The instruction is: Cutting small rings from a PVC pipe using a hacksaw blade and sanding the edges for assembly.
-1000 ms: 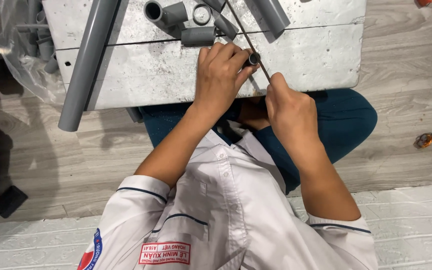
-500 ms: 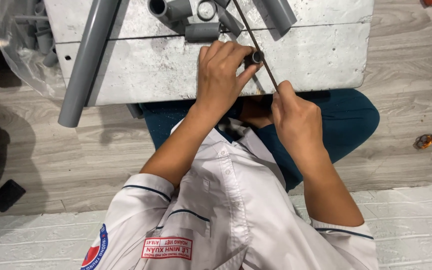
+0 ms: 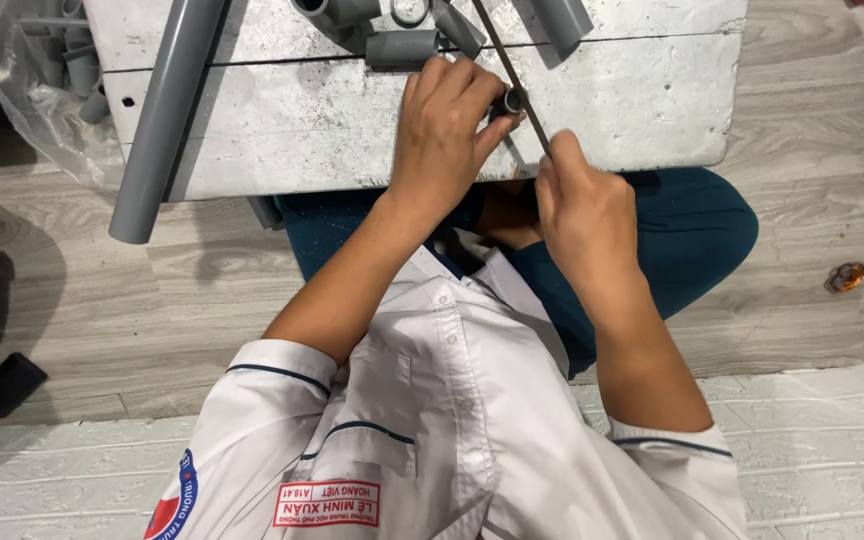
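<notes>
My left hand [image 3: 447, 135] presses a short grey pipe piece [image 3: 510, 101] down on the low white-grey workbench [image 3: 612, 110], fingers wrapped over it so only its open end shows. My right hand [image 3: 582, 205] grips the near end of a thin dark saw blade [image 3: 507, 60] that runs diagonally up and away across the pipe's end. The blade touches the pipe just beside my left fingertips. Both hands sit at the bench's near edge, above my crossed legs.
A long grey pipe [image 3: 167, 110] lies slanted over the bench's left side. Several grey pipe fittings [image 3: 402, 45] and short pipes lie at the back. A clear plastic bag [image 3: 37, 90] of fittings sits at the left. A dark phone-like object [image 3: 10, 383] lies on the wood floor.
My right hand has slid slightly along the blade's line, moving the blade against the pipe. My left hand keeps the same hold. The view has shifted a little.
</notes>
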